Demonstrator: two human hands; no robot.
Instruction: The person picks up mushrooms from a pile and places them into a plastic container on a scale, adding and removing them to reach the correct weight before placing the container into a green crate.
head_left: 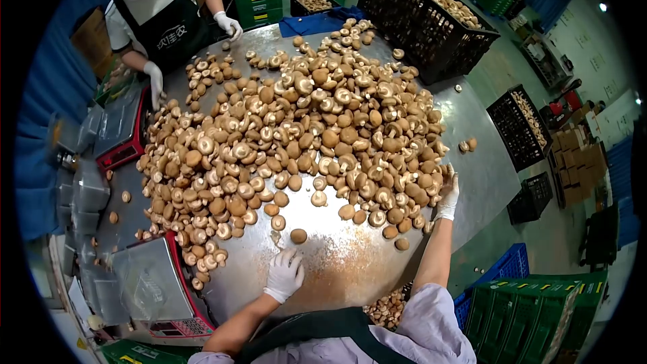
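A large heap of shiitake mushrooms (330, 118), brown caps and pale stems, covers much of the metal table (350, 263). My right hand (449, 193), in a white glove, reaches to the heap's right edge with its fingers stretched along the mushrooms there. It touches the outer ones; no mushroom shows gripped in it. Close to the table's front edge is my gloved left hand (284, 274), fingers apart and slightly bent, holding nothing visible. A single mushroom (298, 235) lies just beyond its fingertips.
Two scales (155, 283) (121, 121) stand along the left side, with clear plastic boxes (91, 185) beside them. Across the table works a gloved person (168, 27). A black crate of mushrooms (428, 23) sits at the back right; green crates (519, 317) are stacked at lower right.
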